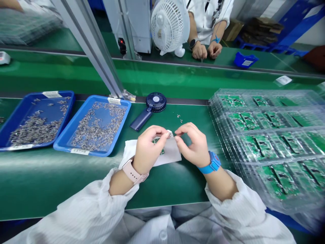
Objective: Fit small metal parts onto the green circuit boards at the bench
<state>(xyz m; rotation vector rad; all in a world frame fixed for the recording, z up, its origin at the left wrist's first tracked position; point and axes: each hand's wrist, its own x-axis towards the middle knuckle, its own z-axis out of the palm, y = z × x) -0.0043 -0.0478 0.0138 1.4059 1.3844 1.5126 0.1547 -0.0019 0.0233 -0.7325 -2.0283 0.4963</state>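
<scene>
My left hand (150,146) is over a white sheet (174,153), thumb and index finger pinched on a tiny metal part (169,133). Beneath those fingers a green circuit board (162,151) lies on the sheet, partly hidden. My right hand (191,144), with a blue wrist strap, is at the sheet's right edge. Its thumb and index finger curl towards each other, and whatever may be between their tips is too small to make out. Two small metal pieces (179,118) lie on the green mat just beyond my hands.
Two blue trays (92,151) of metal parts stand at the left. A small dark fan (155,102) lies behind the sheet. Stacked clear trays (228,130) of green boards fill the right. Across the partition are a white fan (169,25) and another person's hands (199,51).
</scene>
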